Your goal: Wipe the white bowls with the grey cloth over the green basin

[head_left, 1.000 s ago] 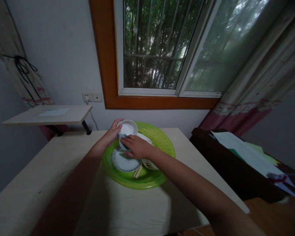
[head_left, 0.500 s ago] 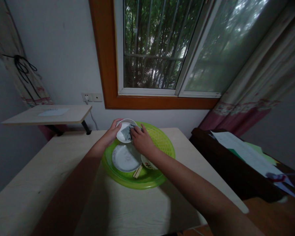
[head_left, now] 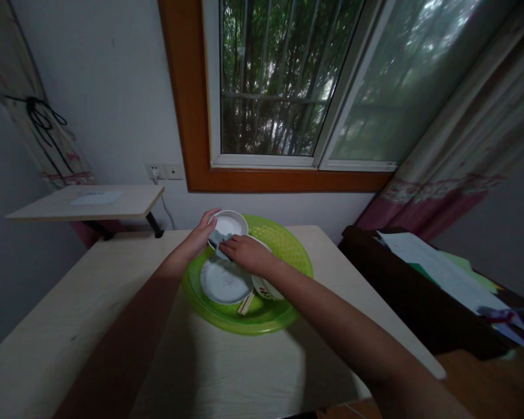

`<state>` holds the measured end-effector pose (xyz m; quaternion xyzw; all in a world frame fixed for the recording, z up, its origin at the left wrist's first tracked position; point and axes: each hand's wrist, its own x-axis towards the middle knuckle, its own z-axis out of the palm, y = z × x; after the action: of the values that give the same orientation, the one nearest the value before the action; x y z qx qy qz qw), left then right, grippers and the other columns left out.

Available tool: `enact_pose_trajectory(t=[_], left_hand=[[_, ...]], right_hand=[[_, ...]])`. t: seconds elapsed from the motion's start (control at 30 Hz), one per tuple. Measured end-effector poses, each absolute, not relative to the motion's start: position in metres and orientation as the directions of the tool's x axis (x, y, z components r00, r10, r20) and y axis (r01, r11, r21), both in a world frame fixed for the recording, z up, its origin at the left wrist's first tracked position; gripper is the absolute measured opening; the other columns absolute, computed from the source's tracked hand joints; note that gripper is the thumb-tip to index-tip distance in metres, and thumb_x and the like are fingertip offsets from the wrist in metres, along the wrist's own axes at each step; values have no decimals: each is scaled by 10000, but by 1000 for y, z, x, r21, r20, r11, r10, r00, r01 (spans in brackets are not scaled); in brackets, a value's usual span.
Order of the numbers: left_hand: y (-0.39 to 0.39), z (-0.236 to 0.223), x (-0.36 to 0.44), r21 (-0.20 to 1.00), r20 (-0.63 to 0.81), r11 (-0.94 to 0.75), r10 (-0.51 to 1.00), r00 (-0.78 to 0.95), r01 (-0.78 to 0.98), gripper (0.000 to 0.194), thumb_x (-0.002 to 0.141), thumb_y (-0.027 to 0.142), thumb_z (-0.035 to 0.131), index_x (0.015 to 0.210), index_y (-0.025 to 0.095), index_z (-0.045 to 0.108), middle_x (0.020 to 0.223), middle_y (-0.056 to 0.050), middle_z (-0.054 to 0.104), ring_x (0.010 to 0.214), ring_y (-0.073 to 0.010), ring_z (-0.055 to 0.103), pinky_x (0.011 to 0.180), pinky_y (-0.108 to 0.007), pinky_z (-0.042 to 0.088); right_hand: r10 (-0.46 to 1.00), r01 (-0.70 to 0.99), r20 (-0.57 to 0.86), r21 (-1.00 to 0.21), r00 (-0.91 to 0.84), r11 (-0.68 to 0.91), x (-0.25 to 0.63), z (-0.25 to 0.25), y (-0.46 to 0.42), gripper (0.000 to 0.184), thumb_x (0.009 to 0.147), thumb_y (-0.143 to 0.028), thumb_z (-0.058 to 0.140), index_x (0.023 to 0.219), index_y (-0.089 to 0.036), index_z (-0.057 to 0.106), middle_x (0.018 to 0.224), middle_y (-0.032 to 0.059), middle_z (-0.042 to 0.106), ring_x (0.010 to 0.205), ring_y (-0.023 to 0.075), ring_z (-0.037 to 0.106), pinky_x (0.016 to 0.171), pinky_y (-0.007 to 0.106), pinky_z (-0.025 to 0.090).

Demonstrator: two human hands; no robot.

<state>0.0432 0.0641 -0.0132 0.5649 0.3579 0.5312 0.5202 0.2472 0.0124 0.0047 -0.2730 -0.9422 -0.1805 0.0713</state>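
My left hand [head_left: 202,234] grips the left rim of a white bowl [head_left: 232,222], tilted toward me above the far left of a green basin [head_left: 262,327]. With my right hand [head_left: 245,254] I press a grey-blue cloth [head_left: 219,239] against the near side of the bowl, fingers closed on it. Below the bowl a white plate [head_left: 226,283] lies in the basin. A patterned bowl [head_left: 266,289] sits right of the plate, partly hidden by my right forearm. Short wooden chopsticks [head_left: 245,304] poke out between the plate and that bowl.
The basin stands on a pale wooden table [head_left: 244,372]. A small raised shelf [head_left: 126,203] with a sheet of paper is at the left. To the right, a dark brown piece of furniture [head_left: 402,291] bears papers [head_left: 436,267]. A window is behind.
My right hand and the cloth have moved left and toward me, from inside the bowl to its near rim. The left hand keeps its grip on the bowl, which has shifted slightly.
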Motion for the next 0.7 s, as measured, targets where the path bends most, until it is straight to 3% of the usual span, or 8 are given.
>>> enact_pose_trajectory(t=[0.13,0.3,0.5,0.7], left_hand=[[61,-8,44,961,188,-133,957,222,-242,590,920,548,681,1414,256,548,1124,-68,681,884,-204,636,715,-278,510],[60,-4,41,951,171,-114,969,180,-289,556,822,397,803,1311,244,588,1068,-44,690,843,-184,644,682,-257,499],[59,-4,41,959,121,-59,970,213,-276,438,808,358,799,1148,226,556,916,-14,653,768,-173,629,650,-255,473],[62,-5,42,963,165,-115,967,195,-245,504,872,452,746,1284,245,542,1014,-43,661,819,-186,628,687,-274,493]], right_hand=[[555,594,210,306,-805,745,248,14,11,183,1053,-227,593,1174,-173,719,1178,116,739,1098,265,609,881,372,498],[561,613,248,346,-790,710,256,22,12,143,1039,-222,620,1041,-153,745,1095,106,751,1105,272,593,941,399,457],[569,669,353,374,-743,642,263,25,12,175,1050,-193,586,1016,-146,751,1113,122,753,1204,286,573,1075,453,393],[615,699,333,352,-715,622,256,17,8,207,1045,-178,557,1054,-132,759,1168,166,741,1235,313,568,992,444,446]])
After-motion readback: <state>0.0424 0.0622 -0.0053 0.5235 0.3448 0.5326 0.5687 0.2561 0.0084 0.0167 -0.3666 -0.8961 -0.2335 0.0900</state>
